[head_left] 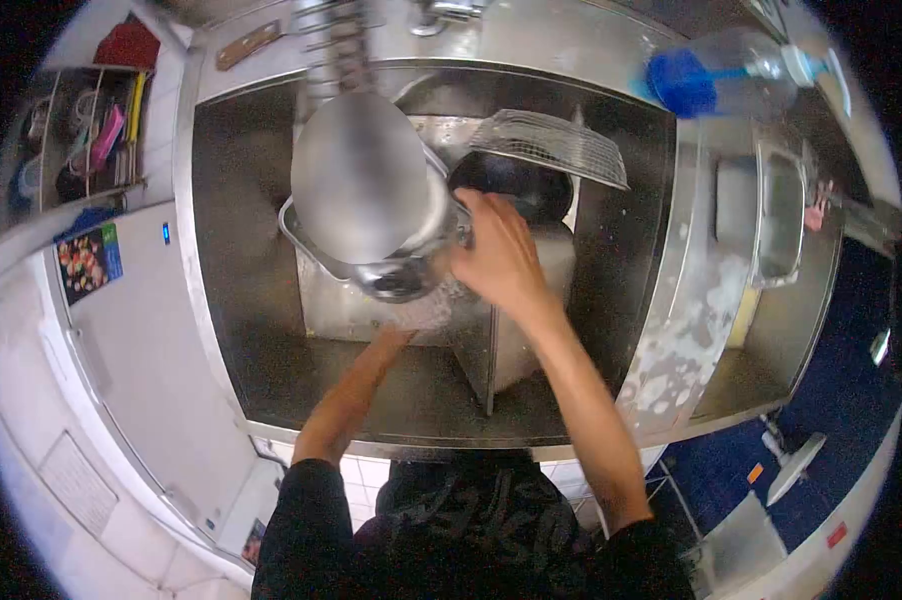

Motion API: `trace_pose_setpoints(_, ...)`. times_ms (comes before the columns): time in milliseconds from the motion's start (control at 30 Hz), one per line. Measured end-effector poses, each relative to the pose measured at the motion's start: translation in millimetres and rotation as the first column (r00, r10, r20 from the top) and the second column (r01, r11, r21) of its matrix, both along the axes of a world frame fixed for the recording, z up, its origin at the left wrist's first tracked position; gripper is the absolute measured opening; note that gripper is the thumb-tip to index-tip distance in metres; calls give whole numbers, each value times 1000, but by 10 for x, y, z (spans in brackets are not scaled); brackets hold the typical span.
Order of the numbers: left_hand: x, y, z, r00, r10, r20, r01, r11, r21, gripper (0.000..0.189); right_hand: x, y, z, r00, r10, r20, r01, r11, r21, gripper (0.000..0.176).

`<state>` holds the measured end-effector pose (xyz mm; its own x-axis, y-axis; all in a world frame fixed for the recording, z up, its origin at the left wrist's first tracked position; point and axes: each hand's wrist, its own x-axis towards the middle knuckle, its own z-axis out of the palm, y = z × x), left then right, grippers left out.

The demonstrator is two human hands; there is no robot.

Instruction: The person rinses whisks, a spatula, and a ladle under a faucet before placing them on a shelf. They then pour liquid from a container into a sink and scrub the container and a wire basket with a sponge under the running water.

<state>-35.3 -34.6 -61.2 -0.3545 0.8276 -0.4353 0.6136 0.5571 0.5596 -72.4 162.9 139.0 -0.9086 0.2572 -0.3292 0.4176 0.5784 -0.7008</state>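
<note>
Over a large metal sink (pixel 241 330), my right hand (pixel 501 250) has its fingers curled at the right side of a round metal pot (pixel 436 215). My left hand (pixel 416 318) is low beneath the pot's near side, smeared by motion and partly hidden. A blurred grey spray head (pixel 361 180) on a coiled spring hose (pixel 333 40) hangs in front of the pot and covers much of it. Below the pot lies a metal container with a rim (pixel 296 235). A wire basket (pixel 551 142) and a black pan (pixel 526 185) are just beyond my right hand.
A clear bottle with blue liquid (pixel 686 82) stands at the back right. A knife with a wooden handle (pixel 249 45) lies on the back ledge. At the right is a smaller metal tray (pixel 779 215). A utensil rack (pixel 81 135) hangs at the left.
</note>
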Motion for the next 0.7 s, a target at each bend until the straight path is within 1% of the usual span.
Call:
trace_pose_setpoints(33, 74, 46, 44, 997, 70, -16, -69, 997, 34, 56, 138, -82, -14, 988, -71, -138, 75, 997, 26, 49)
trace_pose_setpoints(67, 195, 70, 7, 996, 76, -36, -74, 996, 55, 55, 263, -159, -106, 949, -134, -285, 151, 988, 39, 42)
trace_pose_setpoints(100, 354, 61, -77, 997, 47, -57, -43, 997, 68, 54, 380, -219, -229, 915, -141, -379, 174, 983, 54, 42)
trace_pose_setpoints(133, 487, 26, -200, 996, -31, -81, 39, 994, 105, 54, 468, -245, -341, 870, -140, -474, 193, 979, 65, 42)
trace_pose_setpoints(167, 560, -41, -344, 989, -111, -101, 126, 979, 160, 53, 526, -239, -375, 924, -99, -369, 132, 989, 65, 43)
trace_pose_setpoints(200, 533, -43, -368, 980, -168, -110, 186, 965, 185, 53, 551, -241, -414, 929, -102, -355, 135, 988, 70, 43)
trace_pose_setpoints(233, 369, 55, -240, 978, -183, -96, 197, 967, 161, 52, 577, -246, -444, 936, -114, -334, 148, 986, 76, 44)
trace_pose_setpoints(267, 183, 147, -128, 981, -179, -70, 185, 978, 95, 52, 591, -245, -497, 937, -102, -333, 137, 987, 83, 44)
trace_pose_setpoints(300, -105, 266, 208, 988, -152, -42, 151, 988, -16, 51, 641, -262, -535, 932, -148, -331, 178, 982, 61, 45)
trace_pose_setpoints(333, -373, 354, 512, 999, -41, -21, 40, 996, -78, 50, 694, -289, -582, 924, -198, -328, 222, 974, 36, 47)
trace_pose_setpoints(367, -538, 431, 699, 997, 74, -19, -76, 993, -90, 50, 740, -277, -646, 926, -193, -324, 217, 975, 39, 47)
trace_pose_setpoints(400, -447, 406, 391, 935, 354, 10, -349, 915, 203, 49, 777, -231, -713, 952, -158, -261, 181, 981, 69, 48)
trace_pose_setpoints(433, -285, 317, 332, 931, 364, 11, -358, 909, 213, 49, 792, -191, -766, 973, -117, -199, 139, 985, 99, 50)
trace_pose_setpoints(467, -48, 152, 364, 989, 78, -125, -64, 991, 117, 50, 797, -186, -807, 971, -161, -177, 178, 980, 85, 54)
trace_pose_setpoints(500, 51, 57, 314, 946, -229, -229, 231, 973, -21, 51, 726, -170, -749, 970, -151, -191, 171, 981, 92, 54)
trace_pose_setpoints(533, 65, 48, 49, 945, -224, -239, 228, 974, -12, 51, 667, -158, -673, 972, -133, -192, 150, 985, 80, 54)
trace_pose_setpoints(567, 146, 56, -344, 958, -150, -245, 161, 987, 24, 53, 651, -154, -638, 976, -118, -185, 133, 989, 70, 55)
trace_pose_setpoints(600, 258, 60, -713, 968, -79, -238, 95, 994, 57, 55, 645, -180, -695, 965, -161, -208, 168, 986, 19, 59)
trace_pose_setpoints(633, 368, 21, -918, 976, -15, -217, 32, 996, 78, 57, 698, -230, -781, 967, -171, -188, 177, 984, 19, 59)
trace_pose_setpoints(667, -222, 173, -32, 984, 26, -175, -50, 990, -131, 55, 818, -324, -874, 980, -124, -157, 142, 984, 109, 56)
trace_pose_setpoints(700, -528, 256, -116, 980, 51, -194, -93, 972, -217, 59, 911, -425, -966, 989, -80, -126, 104, 975, 195, 52)
